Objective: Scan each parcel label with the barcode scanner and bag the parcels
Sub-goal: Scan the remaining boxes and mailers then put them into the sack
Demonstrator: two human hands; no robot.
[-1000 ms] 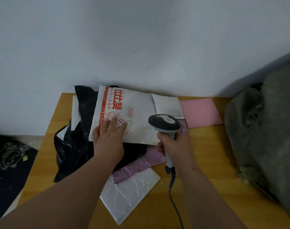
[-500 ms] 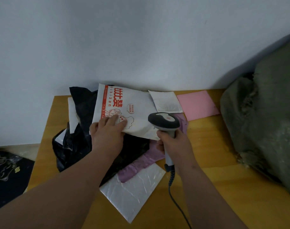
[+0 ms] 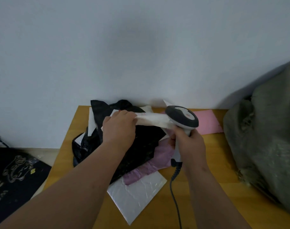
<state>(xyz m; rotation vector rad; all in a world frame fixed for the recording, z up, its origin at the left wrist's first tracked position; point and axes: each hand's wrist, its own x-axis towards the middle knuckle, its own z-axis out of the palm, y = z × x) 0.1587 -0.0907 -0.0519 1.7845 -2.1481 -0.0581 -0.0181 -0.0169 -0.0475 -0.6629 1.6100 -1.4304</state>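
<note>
The white plastic mailer parcel was lifted edge-on above the pile at the back of the wooden table, pinched at its near end by the left hand. The right hand grasped the grey-and-white corded barcode scanner just beside it. Below lay a crumpled black plastic bag, a mauve mailer, a silver bubble mailer and a pink flat envelope. A grey-green woven sack stood at the right.

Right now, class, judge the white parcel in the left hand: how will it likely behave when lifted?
The white parcel probably flops: it bends and sags between the left hand and the scanner. It seems light, since one hand's grip raises it. Its plastic skin may be slippery.
</note>
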